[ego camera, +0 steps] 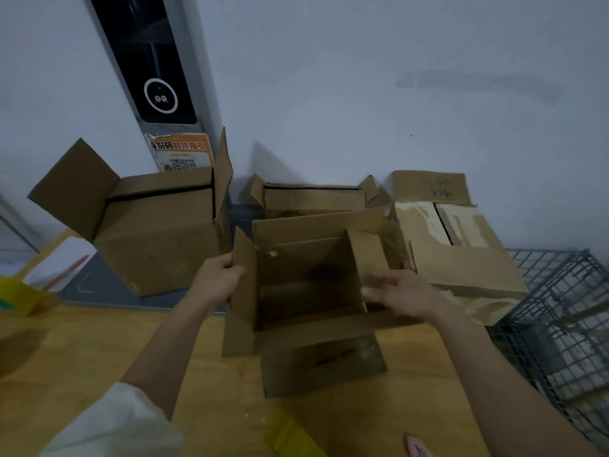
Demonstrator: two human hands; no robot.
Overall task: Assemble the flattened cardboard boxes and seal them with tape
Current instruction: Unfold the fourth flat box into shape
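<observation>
An open brown cardboard box (306, 341) stands on the wooden table (99, 351) in front of me, its top flaps up and its inside dark. My left hand (219, 280) grips the upright left flap near its top edge. My right hand (400, 293) lies against the right flap, which tilts inward over the opening; its fingers point left and look blurred. A larger opened box (155, 242) stands at the back left. A smaller open box (313, 197) sits behind the one I hold. No tape roll shows clearly.
A worn box with torn tape patches (461, 255) lies at the back right against the wall. A dark wire basket (560, 324) stands at the right edge. A yellow object (290, 438) and a pink object (418, 448) lie near the front edge; yellow items and papers (49, 272) sit far left.
</observation>
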